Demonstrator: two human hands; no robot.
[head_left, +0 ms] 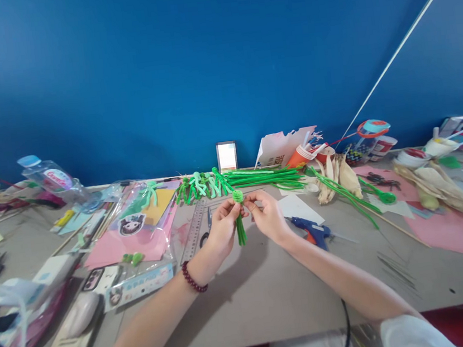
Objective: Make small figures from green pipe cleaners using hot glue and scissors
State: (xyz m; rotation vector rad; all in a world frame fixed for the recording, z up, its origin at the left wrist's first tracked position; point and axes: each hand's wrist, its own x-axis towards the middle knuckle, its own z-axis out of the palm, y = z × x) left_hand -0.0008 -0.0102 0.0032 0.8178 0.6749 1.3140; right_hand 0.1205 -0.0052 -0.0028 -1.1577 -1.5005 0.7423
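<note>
Bare hands (246, 222) pinching fuzzy green pipe cleaner (240, 226), coiled top, straight stem

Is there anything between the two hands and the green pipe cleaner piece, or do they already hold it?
Nothing visible stands between. The left hand and the right hand both grip the green pipe cleaner piece directly, above the bare grey table.

Single head-worn view, facing forward and down over the near edge of the table (272, 298); close to the work, blue wall (200, 59) far behind.
</note>
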